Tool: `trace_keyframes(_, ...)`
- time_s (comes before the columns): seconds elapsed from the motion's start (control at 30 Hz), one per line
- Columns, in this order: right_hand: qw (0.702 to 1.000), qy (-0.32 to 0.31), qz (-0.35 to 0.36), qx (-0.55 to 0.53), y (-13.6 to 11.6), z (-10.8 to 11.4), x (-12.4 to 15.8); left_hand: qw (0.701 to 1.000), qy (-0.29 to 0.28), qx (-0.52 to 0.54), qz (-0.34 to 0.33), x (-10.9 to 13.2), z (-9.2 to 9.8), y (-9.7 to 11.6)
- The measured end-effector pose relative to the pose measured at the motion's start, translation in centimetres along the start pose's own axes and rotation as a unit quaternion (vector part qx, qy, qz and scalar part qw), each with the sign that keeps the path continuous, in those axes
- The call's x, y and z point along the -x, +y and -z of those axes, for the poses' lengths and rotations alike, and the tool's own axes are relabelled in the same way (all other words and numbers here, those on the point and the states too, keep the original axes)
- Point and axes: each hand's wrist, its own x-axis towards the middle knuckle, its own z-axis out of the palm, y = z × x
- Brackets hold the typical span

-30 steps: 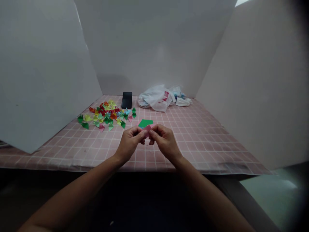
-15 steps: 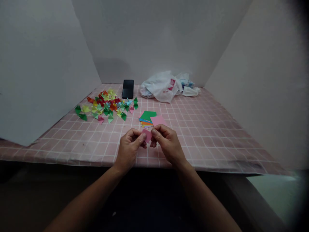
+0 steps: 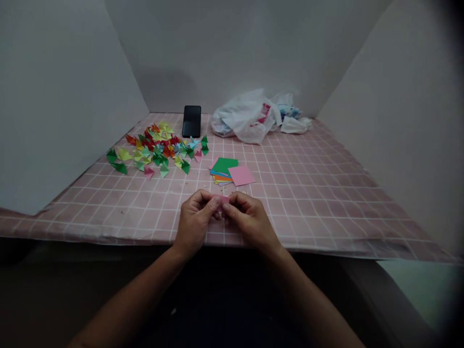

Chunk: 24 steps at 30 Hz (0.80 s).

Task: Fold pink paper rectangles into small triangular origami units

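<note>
A small folded piece of pink origami paper is pinched between my two hands, just above the table near its front edge. My left hand grips its left side with thumb and fingers, and my right hand grips its right side. Both thumbs lie on the near face; the fingers behind are partly hidden. Just beyond my hands lies a loose pink paper square. It overlaps a fanned stack of coloured paper squares, with green on top.
Many small folded paper pieces in several colours are heaped at the left. A black phone lies at the back. To its right rest a crumpled white plastic bag and a smaller bag. White panels enclose the checked pink tablecloth.
My right thumb and fingers have moved closer to the left hand, and less of the folded pink paper shows between them. The head view has shifted slightly.
</note>
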Motion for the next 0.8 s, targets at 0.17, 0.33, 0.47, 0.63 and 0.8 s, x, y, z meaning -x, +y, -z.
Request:
trace_keyframes(0.17, 0.998, 0.0, 0.001, 0.069, -0.1, 0.0, 0.5, 0.996, -0.021, -0.091, -0.01, 0.3, -0.1, 0.5)
trace_keyframes(0.33, 0.998, -0.011, 0.012, 0.06, -0.4, -0.1, 0.6, 0.993, 0.011, -0.108, -0.045, 0.5, -0.3, 0.8)
trace_keyframes(0.47, 0.992, -0.012, 0.041, 0.116, -0.5, 0.0, 0.8, 0.994, -0.027, -0.105, -0.015, 0.7, -0.2, 0.8)
trace_keyframes(0.63, 0.976, -0.003, 0.115, 0.187, -0.5, -0.3, 1.4, 0.995, -0.007, -0.102, -0.012, 1.0, -0.3, 1.1)
trace_keyframes(0.8, 0.985, 0.002, 0.088, 0.149, -0.4, -0.5, 1.5, 0.996, -0.036, -0.084, 0.015, 0.9, -0.3, 1.5)
